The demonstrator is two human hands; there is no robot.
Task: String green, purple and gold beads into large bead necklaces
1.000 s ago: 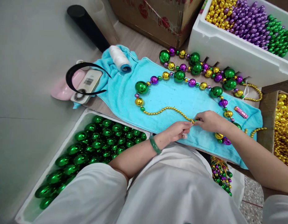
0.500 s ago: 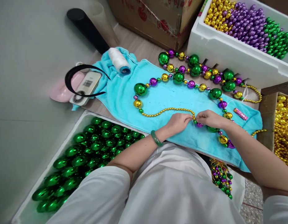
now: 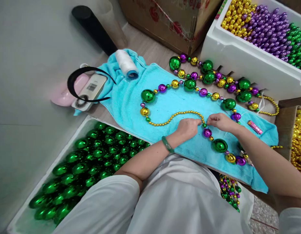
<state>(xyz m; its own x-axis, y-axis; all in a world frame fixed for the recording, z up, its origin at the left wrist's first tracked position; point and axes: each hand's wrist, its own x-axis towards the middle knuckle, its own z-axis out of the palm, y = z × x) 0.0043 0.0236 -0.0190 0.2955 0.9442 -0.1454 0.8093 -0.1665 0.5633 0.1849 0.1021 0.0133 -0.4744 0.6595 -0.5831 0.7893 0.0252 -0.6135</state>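
Note:
A bead necklace (image 3: 189, 85) of large green, purple and gold balls lies looped on a turquoise towel (image 3: 169, 100). Its section of small gold beads (image 3: 181, 113) curves toward my hands and meets a small green bead there. At that junction my left hand (image 3: 189, 128), a green bangle on its wrist, pinches a thin pale thread. Just to the right, my right hand (image 3: 218, 122) pinches the thread's other side with thumb and finger. The thread looks taut across the short gap between them. My right forearm hides part of the necklace.
A second bead necklace (image 3: 209, 77) lies behind, by a white foam box (image 3: 238, 55) of sorted beads. A thread spool (image 3: 126, 63), black headband (image 3: 69, 83) and pink lighter-like item (image 3: 255, 127) lie around. At left stands a tray (image 3: 74, 131) of green balls; right, a carton (image 3: 284, 125) of gold beads.
My hands have moved slightly apart, showing the thread between them and the purple ball below. The view has shifted a little.

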